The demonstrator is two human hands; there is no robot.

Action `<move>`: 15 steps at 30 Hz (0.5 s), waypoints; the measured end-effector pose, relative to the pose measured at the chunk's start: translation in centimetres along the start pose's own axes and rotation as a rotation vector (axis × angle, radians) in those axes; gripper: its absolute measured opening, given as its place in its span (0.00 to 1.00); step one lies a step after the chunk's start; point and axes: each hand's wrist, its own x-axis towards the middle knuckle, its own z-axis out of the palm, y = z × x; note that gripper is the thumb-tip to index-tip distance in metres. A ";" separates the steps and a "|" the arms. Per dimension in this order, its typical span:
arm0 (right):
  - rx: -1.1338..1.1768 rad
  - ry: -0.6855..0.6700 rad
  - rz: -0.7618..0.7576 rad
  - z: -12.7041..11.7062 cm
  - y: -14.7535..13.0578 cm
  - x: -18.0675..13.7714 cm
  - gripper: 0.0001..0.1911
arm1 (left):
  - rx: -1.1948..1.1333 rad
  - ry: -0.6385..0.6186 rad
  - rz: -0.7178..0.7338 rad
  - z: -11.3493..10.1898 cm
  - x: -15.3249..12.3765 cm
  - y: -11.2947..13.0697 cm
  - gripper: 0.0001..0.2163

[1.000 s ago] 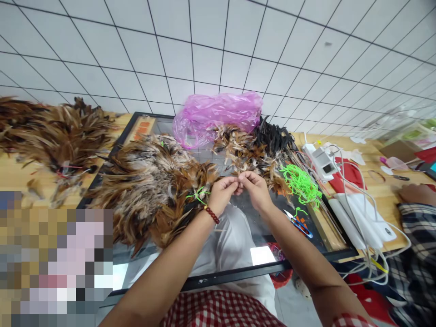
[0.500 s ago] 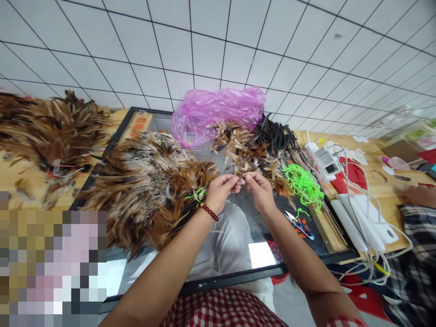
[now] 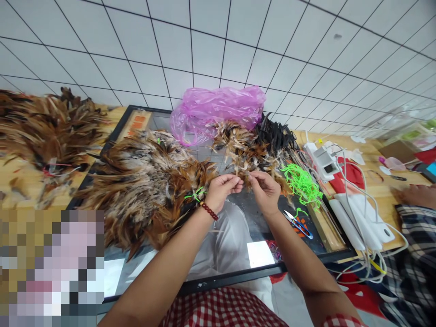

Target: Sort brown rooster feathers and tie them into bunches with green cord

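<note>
My left hand, with a dark red bead bracelet on the wrist, is closed in a pinch over the glass-topped table. Facing it, my right hand also pinches with thumb and index finger. A small gap parts the two sets of fingertips. Whatever they hold is too small to make out against the brown feathers just beyond. Left of my left hand lies a large heap of brown and grey feathers, with a bright green tie at its near edge.
Behind is a crumpled pink plastic bag, beside black feathers. Green strings and blue-handled snips lie to the right, then a white power strip with cables. Another person's plaid sleeve shows far right; more feathers far left.
My right hand has shifted slightly to the right, widening the gap between the fingertips. The left hand stays nearly where it was, still pinching.
</note>
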 end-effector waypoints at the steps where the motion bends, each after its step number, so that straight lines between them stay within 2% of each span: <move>1: -0.030 -0.006 -0.046 0.0 -0.1 -0.1 0.06 | 0.003 -0.016 -0.002 0.0 0.0 0.0 0.16; 4: -0.142 -0.126 -0.171 0.0 0.0 -0.4 0.10 | -0.020 -0.045 0.014 0.0 -0.1 0.2 0.15; 10: -0.361 -0.315 -0.381 -0.5 0.9 -0.3 0.22 | -0.114 -0.024 0.002 -0.1 -0.1 0.5 0.15; 13: -0.386 -0.392 -0.417 -0.7 0.6 -0.1 0.26 | -0.144 -0.017 -0.011 -0.1 -0.1 0.5 0.15; 15: -0.342 -0.403 -0.401 -0.7 0.1 0.0 0.24 | -0.134 -0.005 0.000 -0.1 -0.1 0.5 0.15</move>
